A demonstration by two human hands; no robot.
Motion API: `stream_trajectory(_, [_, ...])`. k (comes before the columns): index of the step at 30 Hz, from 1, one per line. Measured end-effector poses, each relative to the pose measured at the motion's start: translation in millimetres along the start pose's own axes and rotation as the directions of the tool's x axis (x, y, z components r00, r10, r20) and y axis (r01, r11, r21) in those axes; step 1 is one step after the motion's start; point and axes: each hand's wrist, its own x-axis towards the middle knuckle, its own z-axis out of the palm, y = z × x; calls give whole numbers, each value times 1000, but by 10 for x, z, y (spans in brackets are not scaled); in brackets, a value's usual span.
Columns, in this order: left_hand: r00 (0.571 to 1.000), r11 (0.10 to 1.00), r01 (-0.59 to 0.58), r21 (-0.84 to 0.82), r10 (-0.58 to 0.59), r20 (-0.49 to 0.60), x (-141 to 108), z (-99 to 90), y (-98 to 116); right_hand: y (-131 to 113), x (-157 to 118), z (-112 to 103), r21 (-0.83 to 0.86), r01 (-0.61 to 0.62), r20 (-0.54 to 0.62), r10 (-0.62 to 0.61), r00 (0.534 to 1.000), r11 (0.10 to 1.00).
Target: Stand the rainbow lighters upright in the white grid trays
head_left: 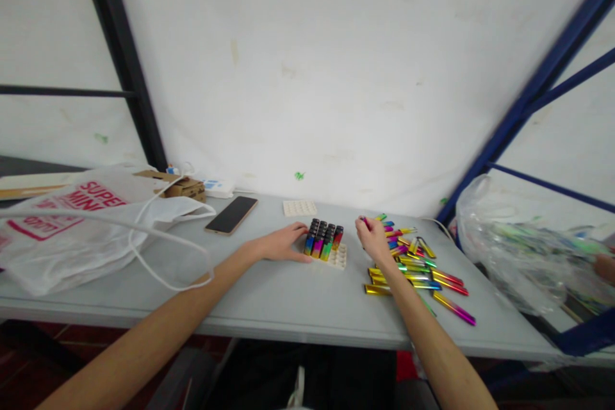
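Observation:
A white tray (339, 256) with rows of round holes sits mid-table. Several shiny rainbow-coloured lighters (318, 243) with black tops stand upright in its left and back part; holes show at the front right. My left hand (284, 242) grips the tray's left end, fingers behind and thumb in front, against the lighters. Just right of the tray, my right hand (373, 240) is closed around a lighter (366, 223), of which only a dark purple end shows. Beneath and beside my right forearm lies a loose pile of metallic lighters (417, 275) in gold, green, red, blue and purple.
Behind the tray lies another white holed tray (300, 207). A phone (232, 214), a cardboard box (185, 187) and a white plastic bag (72, 224) with a cable (144, 255) are on the left. At right, a clear plastic bag (509, 250) lies near another person's hand (604, 268).

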Motion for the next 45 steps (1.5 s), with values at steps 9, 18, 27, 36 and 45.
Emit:
stream_trajectory(9, [1000,1000,18,25,-18,21,9,-1,12,-159,-79,-64,-208,251,26,-251,968,945])
stream_trajectory(18, [1000,1000,18,14,-18,19,2,-3,15,-191,-59,-135,-236,441,142,-418,897,866])
stream_trajectory(27, [1000,1000,23,15,-23,18,7,-1,23,-130,-82,-173,-105,318,337,-267,903,942])
stream_trajectory(36, [1000,1000,-4,27,4,-1,4,3,11,-91,-111,-59,-121,345,389,-275,879,931])
stream_trajectory(45, [1000,1000,17,10,-17,10,8,8,10,-125,-123,-78,-102,335,392,-272,879,937])
